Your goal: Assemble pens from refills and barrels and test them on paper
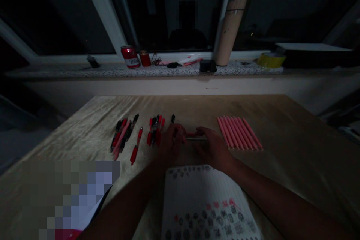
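As left hand (171, 138) and right hand (216, 146), slightly apart, grip a pink pen (192, 134), the pen row (237, 132) lies parallel, likely for order.

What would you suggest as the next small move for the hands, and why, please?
I'd perhaps steady the slim reddish piece before shifting it: it seems to bridge the left hand and right hand, the dim picture hides their exact grip, and red and black pens lie beside the left hand.
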A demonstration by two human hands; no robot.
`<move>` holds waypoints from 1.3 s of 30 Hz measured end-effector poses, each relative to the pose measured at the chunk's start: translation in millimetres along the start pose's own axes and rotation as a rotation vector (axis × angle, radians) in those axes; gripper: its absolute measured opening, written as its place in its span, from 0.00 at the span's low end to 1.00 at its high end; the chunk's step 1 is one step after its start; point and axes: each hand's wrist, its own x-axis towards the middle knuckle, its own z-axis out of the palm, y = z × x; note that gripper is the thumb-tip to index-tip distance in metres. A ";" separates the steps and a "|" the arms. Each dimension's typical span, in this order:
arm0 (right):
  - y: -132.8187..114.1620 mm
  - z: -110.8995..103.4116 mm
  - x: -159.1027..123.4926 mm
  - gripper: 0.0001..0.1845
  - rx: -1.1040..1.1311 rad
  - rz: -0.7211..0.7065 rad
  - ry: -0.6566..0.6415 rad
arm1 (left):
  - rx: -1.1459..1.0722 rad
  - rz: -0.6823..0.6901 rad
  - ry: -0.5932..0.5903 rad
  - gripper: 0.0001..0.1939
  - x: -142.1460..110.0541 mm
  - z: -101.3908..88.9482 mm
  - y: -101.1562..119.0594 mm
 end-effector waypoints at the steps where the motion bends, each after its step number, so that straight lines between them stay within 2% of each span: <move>1: 1.5 1.1 0.1 0.24 -0.044 0.002 -0.008 | -0.019 -0.010 0.001 0.13 0.2 0.4 -0.8; 6: 4.1 3.5 -0.2 0.28 -0.279 0.057 -0.097 | -0.003 -0.042 -0.024 0.13 0.1 0.2 -5.5; 11: 2.5 2.4 0.4 0.20 -0.388 0.064 -0.165 | 0.013 -0.053 -0.043 0.13 -0.1 -0.4 -7.1; 19: 1.4 -1.8 5.0 0.10 -0.460 0.033 -0.225 | 0.028 -0.057 -0.066 0.13 0.2 -0.1 -6.0; 27: 5.9 2.1 4.9 0.09 -0.519 0.014 -0.225 | 0.012 -0.070 -0.074 0.12 -0.2 0.2 -10.5; 35: 8.2 3.7 3.3 0.08 -0.558 -0.072 -0.250 | 0.008 -0.067 -0.066 0.12 0.1 0.2 -6.9; 39: 6.4 0.8 3.0 0.09 -0.542 -0.056 -0.265 | -0.006 -0.081 -0.074 0.12 -0.1 0.2 -6.2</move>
